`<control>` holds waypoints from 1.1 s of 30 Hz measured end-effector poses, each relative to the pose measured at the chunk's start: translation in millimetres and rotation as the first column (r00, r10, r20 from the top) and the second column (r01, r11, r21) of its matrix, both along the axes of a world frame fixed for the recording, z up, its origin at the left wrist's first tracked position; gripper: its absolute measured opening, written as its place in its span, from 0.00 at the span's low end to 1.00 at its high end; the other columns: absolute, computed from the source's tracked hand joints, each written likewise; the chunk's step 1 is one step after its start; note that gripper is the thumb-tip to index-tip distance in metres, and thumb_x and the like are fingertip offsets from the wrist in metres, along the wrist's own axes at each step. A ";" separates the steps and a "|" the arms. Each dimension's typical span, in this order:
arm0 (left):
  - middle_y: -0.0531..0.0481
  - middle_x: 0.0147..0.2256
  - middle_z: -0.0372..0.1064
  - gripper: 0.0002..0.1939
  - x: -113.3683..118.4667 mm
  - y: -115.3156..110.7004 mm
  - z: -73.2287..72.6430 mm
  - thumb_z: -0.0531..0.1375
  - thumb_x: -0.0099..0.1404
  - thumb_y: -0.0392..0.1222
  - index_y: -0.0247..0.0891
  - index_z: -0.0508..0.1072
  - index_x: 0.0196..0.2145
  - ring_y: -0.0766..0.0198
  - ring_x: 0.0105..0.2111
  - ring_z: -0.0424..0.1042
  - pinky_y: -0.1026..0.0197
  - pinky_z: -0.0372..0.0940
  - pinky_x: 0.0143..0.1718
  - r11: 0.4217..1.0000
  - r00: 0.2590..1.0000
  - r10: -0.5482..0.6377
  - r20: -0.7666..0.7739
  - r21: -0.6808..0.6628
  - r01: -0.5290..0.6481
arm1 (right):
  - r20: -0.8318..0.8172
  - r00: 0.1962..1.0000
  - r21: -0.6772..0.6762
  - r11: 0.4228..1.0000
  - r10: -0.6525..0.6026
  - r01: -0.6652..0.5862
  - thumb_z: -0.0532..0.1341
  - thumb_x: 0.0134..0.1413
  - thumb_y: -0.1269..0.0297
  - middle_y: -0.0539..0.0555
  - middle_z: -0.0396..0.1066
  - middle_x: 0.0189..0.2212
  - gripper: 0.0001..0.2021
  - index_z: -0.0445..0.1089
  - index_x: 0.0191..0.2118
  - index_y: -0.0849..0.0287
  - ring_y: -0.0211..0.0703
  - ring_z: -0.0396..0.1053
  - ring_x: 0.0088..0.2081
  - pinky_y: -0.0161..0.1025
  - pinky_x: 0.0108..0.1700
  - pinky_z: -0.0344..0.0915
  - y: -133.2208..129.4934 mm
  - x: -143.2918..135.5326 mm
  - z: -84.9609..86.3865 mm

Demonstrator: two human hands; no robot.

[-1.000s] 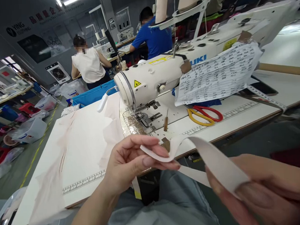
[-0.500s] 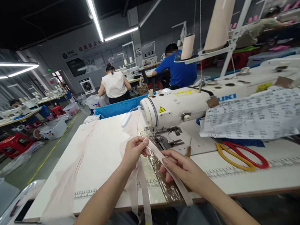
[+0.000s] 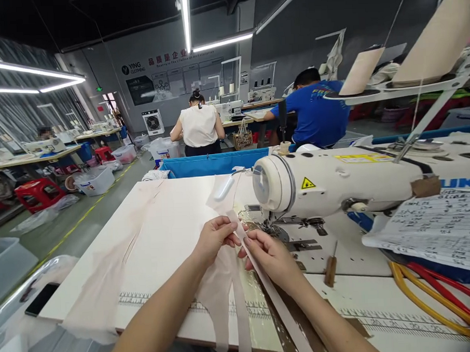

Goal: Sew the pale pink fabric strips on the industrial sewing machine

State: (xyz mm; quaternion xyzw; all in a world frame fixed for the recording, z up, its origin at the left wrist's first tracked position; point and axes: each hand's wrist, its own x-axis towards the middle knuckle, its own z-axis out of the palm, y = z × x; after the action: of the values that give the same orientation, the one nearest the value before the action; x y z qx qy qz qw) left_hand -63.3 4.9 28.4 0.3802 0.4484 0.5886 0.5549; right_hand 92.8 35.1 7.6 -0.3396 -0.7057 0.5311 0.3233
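A pale pink fabric strip [image 3: 271, 291] runs from between my hands down over the table's front edge. Close to its upper end, my left hand [image 3: 216, 238] pinches it between thumb and fingers. Just to the right, my right hand [image 3: 267, 252] grips the same strip, thumb on top. Sheer pink fabric [image 3: 217, 285] hangs below my left hand, partly hidden by it. Both hands are in front of the needle area of a white sewing machine [image 3: 316, 180].
A wooden-handled awl [image 3: 331, 268] and yellow-and-red-handled scissors [image 3: 431, 297] lie on the right. More sheer fabric [image 3: 95, 286] lies on the table's left, beside a phone [image 3: 41, 299]. Written paper [image 3: 436, 234] hangs against the machine. Two people sit working beyond the blue cloth trough [image 3: 214, 163].
The view has turned left and closer to the machine. My right hand has slid up the strip, nearer my left hand, and the strip's upper end now points up beyond my fingers.
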 end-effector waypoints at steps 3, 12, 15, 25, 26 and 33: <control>0.44 0.33 0.76 0.23 -1.4 1.9 -4.8 0.70 0.47 0.55 0.33 0.72 0.31 0.73 0.19 0.68 0.69 0.60 0.23 1.000 1.000 -0.014 0.012 0.004 0.014 | 0.025 1.000 0.003 1.000 -0.015 0.015 0.54 0.57 0.44 0.52 0.74 0.26 0.19 0.63 0.38 0.57 0.41 0.71 0.21 0.40 0.29 0.70 1.1 1.2 -6.6; 0.46 0.30 0.74 0.24 -0.7 4.9 -12.1 0.70 0.45 0.56 0.33 0.71 0.30 0.73 0.20 0.67 0.68 0.59 0.24 1.000 0.998 -0.009 0.055 -0.019 0.010 | 0.123 0.990 0.114 0.992 -0.070 0.056 0.54 0.59 0.47 0.53 0.75 0.31 0.17 0.64 0.42 0.56 0.42 0.73 0.24 0.39 0.31 0.68 0.7 5.6 -11.9; 0.46 0.31 0.74 0.25 -0.2 4.4 -13.2 0.71 0.45 0.56 0.34 0.72 0.31 0.73 0.20 0.67 0.68 0.59 0.24 1.000 0.998 -0.009 0.067 -0.016 0.010 | 0.138 0.986 0.146 0.987 -0.092 0.072 0.54 0.59 0.48 0.52 0.75 0.31 0.16 0.64 0.42 0.56 0.42 0.73 0.24 0.38 0.31 0.68 -0.8 5.4 -11.1; 0.45 0.34 0.75 0.23 -0.7 0.2 -11.4 0.71 0.47 0.54 0.33 0.73 0.33 0.74 0.21 0.68 0.69 0.61 0.25 0.999 0.996 -0.040 0.075 -0.015 0.042 | 0.154 0.980 0.191 0.977 -0.129 0.098 0.53 0.60 0.49 0.52 0.76 0.32 0.16 0.65 0.43 0.56 0.43 0.74 0.24 0.39 0.31 0.68 -2.7 6.8 -10.1; 0.45 0.34 0.75 0.24 -0.7 -0.1 -10.8 0.71 0.46 0.54 0.33 0.73 0.33 0.73 0.22 0.68 0.69 0.61 0.25 0.999 0.997 -0.037 0.071 -0.019 0.038 | 0.156 0.979 0.190 0.977 -0.132 0.101 0.52 0.60 0.50 0.52 0.76 0.32 0.15 0.65 0.43 0.56 0.43 0.74 0.24 0.39 0.31 0.68 -2.6 7.0 -10.5; 0.43 0.36 0.76 0.24 -3.0 0.6 -12.3 0.71 0.46 0.54 0.33 0.73 0.33 0.73 0.22 0.68 0.69 0.63 0.25 0.999 0.997 -0.032 0.074 -0.006 0.033 | 0.169 0.972 0.166 0.977 -0.165 0.137 0.53 0.58 0.50 0.52 0.76 0.32 0.14 0.65 0.40 0.55 0.44 0.74 0.24 0.39 0.30 0.68 -3.4 8.1 -12.9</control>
State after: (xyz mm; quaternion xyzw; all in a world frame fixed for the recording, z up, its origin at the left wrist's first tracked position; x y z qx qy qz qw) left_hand -66.4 5.5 16.1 0.3636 0.4233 0.5916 0.5819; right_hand 101.0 31.7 -5.3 -0.4134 -0.7431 0.4159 0.3223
